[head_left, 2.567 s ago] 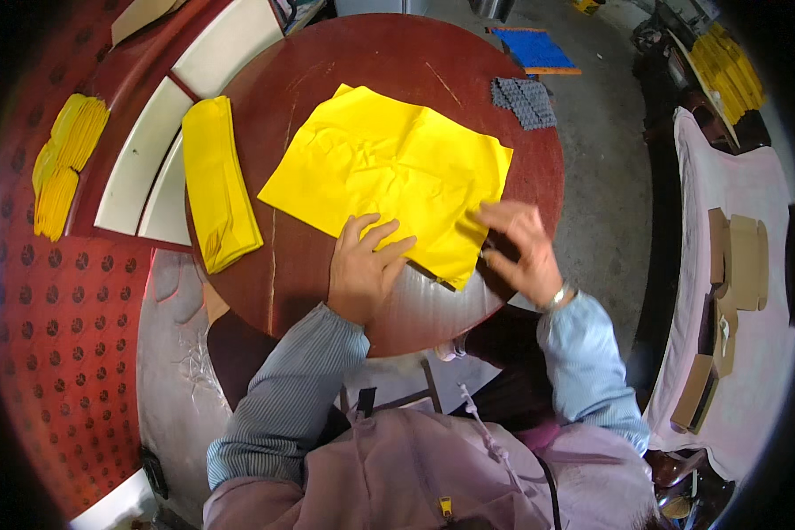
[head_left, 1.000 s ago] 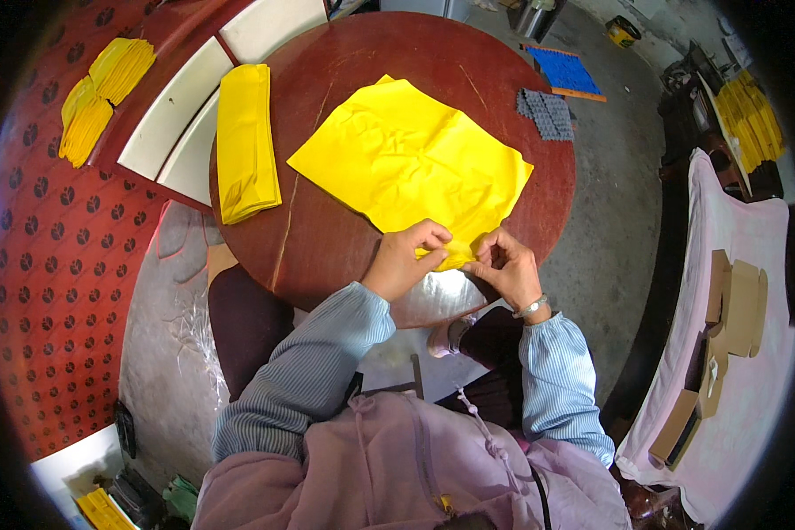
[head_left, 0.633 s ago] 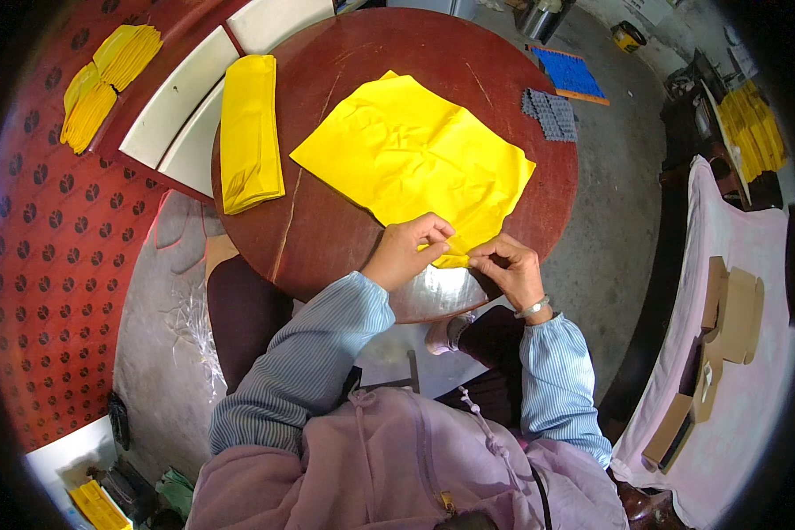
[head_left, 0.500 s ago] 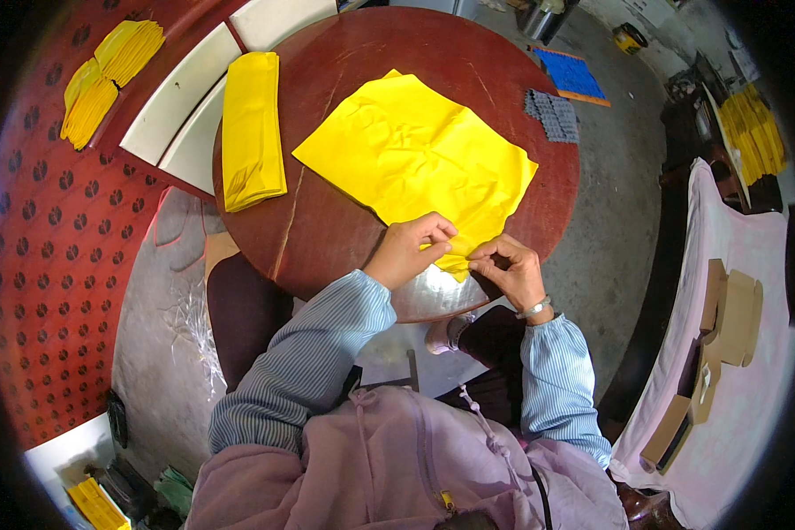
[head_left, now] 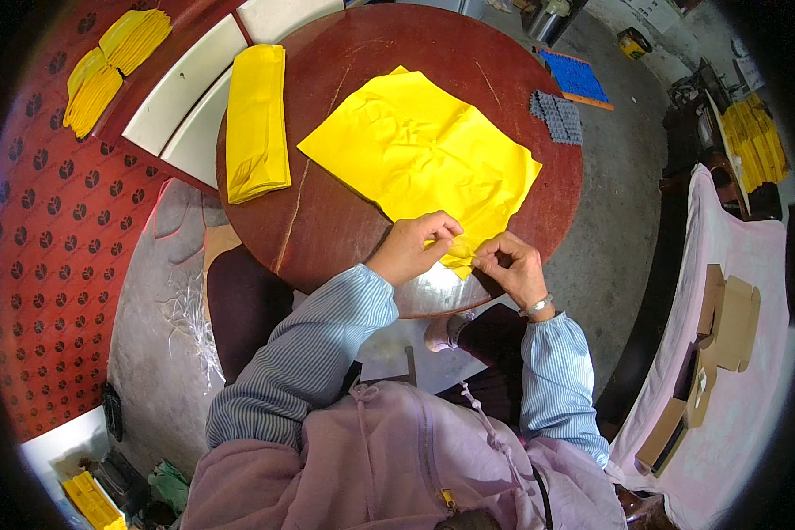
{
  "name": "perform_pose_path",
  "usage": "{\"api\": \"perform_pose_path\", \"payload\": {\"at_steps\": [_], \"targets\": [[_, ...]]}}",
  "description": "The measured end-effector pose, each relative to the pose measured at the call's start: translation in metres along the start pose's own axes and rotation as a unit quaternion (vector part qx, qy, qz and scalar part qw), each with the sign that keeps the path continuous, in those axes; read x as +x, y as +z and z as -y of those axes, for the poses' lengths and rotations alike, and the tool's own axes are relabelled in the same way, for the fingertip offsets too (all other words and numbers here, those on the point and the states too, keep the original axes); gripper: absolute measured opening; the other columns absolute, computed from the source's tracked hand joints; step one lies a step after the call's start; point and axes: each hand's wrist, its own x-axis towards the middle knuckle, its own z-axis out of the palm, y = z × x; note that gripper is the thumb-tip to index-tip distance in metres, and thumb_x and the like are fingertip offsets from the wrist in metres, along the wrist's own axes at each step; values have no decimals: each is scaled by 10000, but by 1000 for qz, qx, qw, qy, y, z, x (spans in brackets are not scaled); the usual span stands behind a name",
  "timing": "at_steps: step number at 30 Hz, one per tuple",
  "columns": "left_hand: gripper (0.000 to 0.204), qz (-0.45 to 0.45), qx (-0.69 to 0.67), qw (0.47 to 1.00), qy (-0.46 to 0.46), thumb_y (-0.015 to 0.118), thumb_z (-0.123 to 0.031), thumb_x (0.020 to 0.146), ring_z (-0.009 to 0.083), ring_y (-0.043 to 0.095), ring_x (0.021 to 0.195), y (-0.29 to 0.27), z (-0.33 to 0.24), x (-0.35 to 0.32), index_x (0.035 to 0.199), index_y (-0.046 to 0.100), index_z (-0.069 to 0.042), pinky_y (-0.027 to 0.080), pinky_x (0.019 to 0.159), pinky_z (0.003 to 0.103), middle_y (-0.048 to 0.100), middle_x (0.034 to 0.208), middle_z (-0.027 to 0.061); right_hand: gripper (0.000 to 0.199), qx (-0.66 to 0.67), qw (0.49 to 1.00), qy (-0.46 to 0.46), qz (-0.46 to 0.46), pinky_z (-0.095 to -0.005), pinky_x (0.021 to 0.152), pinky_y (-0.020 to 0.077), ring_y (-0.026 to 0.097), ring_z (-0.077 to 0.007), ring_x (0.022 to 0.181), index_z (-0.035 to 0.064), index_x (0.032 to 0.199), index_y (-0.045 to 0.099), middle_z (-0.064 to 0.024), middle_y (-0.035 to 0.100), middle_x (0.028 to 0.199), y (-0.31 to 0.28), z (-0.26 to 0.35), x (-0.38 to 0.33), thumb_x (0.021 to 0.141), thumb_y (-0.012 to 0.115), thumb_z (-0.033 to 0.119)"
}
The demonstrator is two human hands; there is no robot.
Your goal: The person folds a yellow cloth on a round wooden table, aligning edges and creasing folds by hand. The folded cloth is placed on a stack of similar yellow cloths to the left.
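Observation:
A creased yellow sheet (head_left: 433,141), of cloth or paper, lies spread on the round red-brown table (head_left: 318,238). Its narrow near end reaches toward me, between my hands. My left hand (head_left: 415,249) is curled over the left edge of that end, thumb and forefinger closed on the material. From the right, my right hand (head_left: 514,269) pinches the edge near the corner between thumb and forefinger. What lies under the left fingers is partly hidden. A folded yellow stack (head_left: 257,124) rests on the table to the left.
A grey textured pad (head_left: 555,117) sits at the table's right edge, with a blue mat (head_left: 577,78) beyond. More yellow bundles (head_left: 115,66) lie at far left. An open cardboard box (head_left: 714,340) rests on a pale cloth (head_left: 751,380) at right.
The whole view has shifted slightly. Both hands remain at the near end of the yellow sheet, with hardly any movement of the fingers.

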Motion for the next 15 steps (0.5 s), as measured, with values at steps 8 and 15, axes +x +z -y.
{"api": "perform_pose_path", "payload": {"at_steps": [8,15], "targets": [[209,-16,27,1000,0,735,-34,912,206,759,989,7,-1,-1,1117,707,-6,589,950,336,775,1054,98,195,28,999,-11,-27,-246,703,528,625,-77,749,22,996,749,-3,683,851,5,-4,0,842,864,58],[143,-21,-37,999,-32,734,-45,944,169,750,981,7,4,2,1071,722,21,592,947,315,778,1064,78,166,12,998,-60,-29,-251,728,548,659,-89,777,37,978,777,4,716,873,6,-2,-2,844,874,56]]}}
